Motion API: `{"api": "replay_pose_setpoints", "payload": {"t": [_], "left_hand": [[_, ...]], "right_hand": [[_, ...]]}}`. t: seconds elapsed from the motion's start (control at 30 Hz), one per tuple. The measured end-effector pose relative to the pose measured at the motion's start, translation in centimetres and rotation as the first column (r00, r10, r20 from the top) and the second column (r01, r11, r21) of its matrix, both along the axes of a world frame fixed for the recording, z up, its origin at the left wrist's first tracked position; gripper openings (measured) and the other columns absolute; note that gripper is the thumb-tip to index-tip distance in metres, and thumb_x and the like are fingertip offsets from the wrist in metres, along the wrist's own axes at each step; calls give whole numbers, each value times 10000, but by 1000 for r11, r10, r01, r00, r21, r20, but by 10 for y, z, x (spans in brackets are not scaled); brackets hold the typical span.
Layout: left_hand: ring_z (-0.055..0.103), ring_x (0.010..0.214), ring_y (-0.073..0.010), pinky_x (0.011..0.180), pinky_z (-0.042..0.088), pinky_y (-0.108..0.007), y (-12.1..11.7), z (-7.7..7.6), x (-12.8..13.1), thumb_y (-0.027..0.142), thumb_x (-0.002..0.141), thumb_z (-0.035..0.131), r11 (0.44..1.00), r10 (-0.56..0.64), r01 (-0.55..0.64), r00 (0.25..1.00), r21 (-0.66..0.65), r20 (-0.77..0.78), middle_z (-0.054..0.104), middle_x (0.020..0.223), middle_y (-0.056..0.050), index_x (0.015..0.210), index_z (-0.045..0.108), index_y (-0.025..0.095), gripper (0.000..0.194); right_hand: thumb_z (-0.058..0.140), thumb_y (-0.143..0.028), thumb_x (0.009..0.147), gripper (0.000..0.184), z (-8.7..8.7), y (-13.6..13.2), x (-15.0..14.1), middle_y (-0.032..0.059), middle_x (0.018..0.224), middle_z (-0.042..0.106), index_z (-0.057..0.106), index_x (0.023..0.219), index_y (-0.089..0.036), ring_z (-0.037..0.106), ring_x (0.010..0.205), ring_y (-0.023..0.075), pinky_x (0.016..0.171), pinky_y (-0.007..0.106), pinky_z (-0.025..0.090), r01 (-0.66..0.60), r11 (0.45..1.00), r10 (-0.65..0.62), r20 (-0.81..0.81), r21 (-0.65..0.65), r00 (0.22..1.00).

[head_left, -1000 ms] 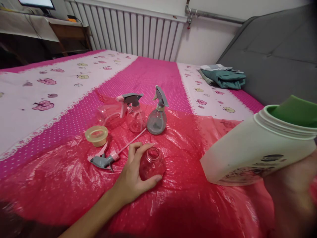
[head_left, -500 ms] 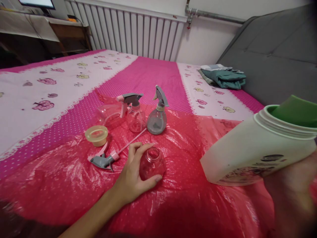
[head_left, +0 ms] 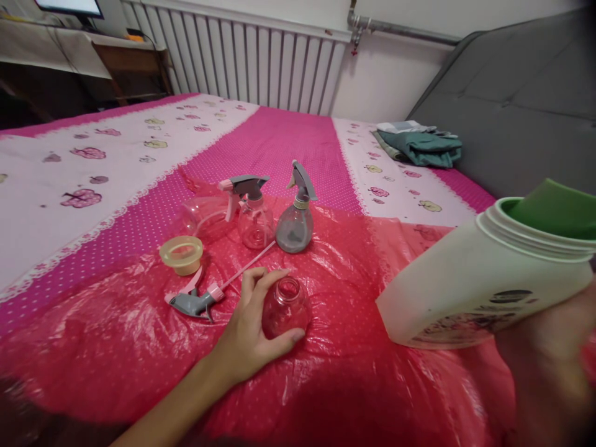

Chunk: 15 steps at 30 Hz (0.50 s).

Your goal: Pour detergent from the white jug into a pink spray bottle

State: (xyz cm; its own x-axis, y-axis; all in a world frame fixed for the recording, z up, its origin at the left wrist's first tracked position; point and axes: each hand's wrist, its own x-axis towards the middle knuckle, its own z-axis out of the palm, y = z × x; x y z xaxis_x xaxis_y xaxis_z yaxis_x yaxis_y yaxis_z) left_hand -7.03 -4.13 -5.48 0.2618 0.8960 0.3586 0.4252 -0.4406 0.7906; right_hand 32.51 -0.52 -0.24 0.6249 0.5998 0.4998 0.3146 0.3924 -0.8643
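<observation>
My left hand point(head_left: 254, 326) is wrapped round a small clear spray bottle point(head_left: 288, 310) with no top, standing upright on a red plastic sheet point(head_left: 344, 385). At the right edge my right hand point(head_left: 549, 347) grips a large whitish container point(head_left: 465, 292), tilted, with something green point(head_left: 554, 211) in its mouth. Left of my left hand lies a grey and pink spray head point(head_left: 195, 303) with its pink tube point(head_left: 246, 267). Behind it sits a yellowish funnel-like piece point(head_left: 182, 254). Two spray bottles with heads on, a pink one point(head_left: 256, 226) and a grey one point(head_left: 295, 230), stand beyond the open bottle.
Another clear pinkish bottle point(head_left: 198, 214) seems to lie on its side behind the yellowish piece. Folded clothes point(head_left: 421, 144) rest on the patterned bedspread point(head_left: 298, 139) near the grey headboard point(head_left: 516, 93). A radiator point(head_left: 242, 56) runs along the wall.
</observation>
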Motion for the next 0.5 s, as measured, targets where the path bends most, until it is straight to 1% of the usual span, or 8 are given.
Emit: {"api": "replay_pose_setpoints", "payload": {"t": [0.1,0.2,0.3,0.4,0.5], "left_hand": [[545,1351,-379,1125,534,-620,0,1,0,525,912,798,1000,-5,5,1000,3,-4,408,1380,-84,1519,474,363,706],[534,1368,-384,1130,532,-619,0,1,0,534,914,791,1000,-6,6,1000,1,-7,402,1388,-85,1519,473,358,705],[524,1383,-392,1146,526,-615,0,1,0,529,904,803,1000,1,-1,1000,-20,-14,406,1392,-89,1521,482,347,719],[520,1386,-389,1144,530,-608,-1,0,0,530,916,794,1000,-1,1,1000,-16,-11,402,1397,-86,1528,473,364,710],[519,1385,-388,1138,532,-607,-1,-1,0,539,921,787,1000,-2,2,1000,4,-2,399,1400,-86,1529,474,372,703]], "right_hand": [[68,-865,961,985,-2,4,-1,101,1413,666,679,1421,-244,563,1417,336,1311,526,303,50,998,-45,-143,33,989],[57,-880,949,1010,-3,8,-1,89,1421,663,683,1416,-239,567,1405,320,1316,497,295,56,996,-44,-187,63,981],[87,-899,937,1028,-1,7,-1,114,1391,673,679,1416,-208,587,1375,342,1296,532,328,45,998,-37,-146,48,989],[114,-932,912,1042,3,5,-3,117,1423,659,659,1442,-220,598,1368,344,1289,538,344,63,998,-61,-120,11,991],[151,-945,902,1024,7,2,-7,122,1386,677,696,1368,-214,611,1356,345,1281,531,364,62,998,-61,-90,11,994]]}}
